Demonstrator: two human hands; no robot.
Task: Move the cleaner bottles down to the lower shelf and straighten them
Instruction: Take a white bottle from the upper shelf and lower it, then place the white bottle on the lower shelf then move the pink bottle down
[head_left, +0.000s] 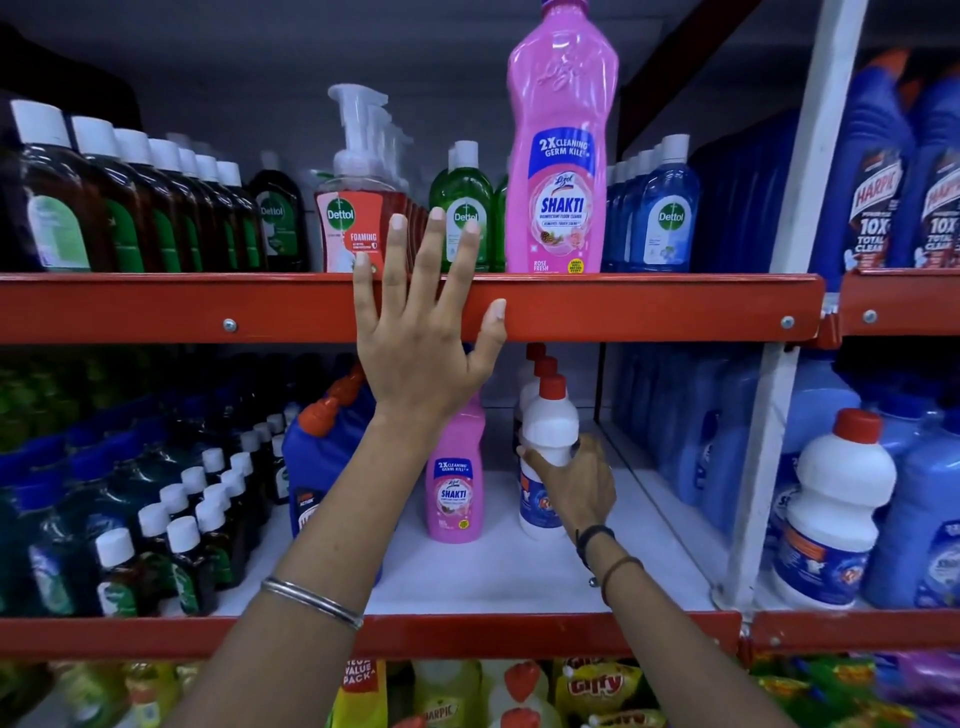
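The tall pink bottle (561, 156) loses its cap to the top edge. The left hand (421, 332) hides the top of the lower pink bottle (454, 488). The right hand (576, 488) covers the white bottle's label (532, 493). Bottles far left (47, 514) are blurred.

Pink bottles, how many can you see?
2. One tall pink bottle on the upper shelf; one pink bottle on the lower shelf, behind the left hand. Others may be hidden.

Glossy pink plastic bottle (563, 145); painted red metal shelf beam (649, 306); smooth white shelf board (498, 577).
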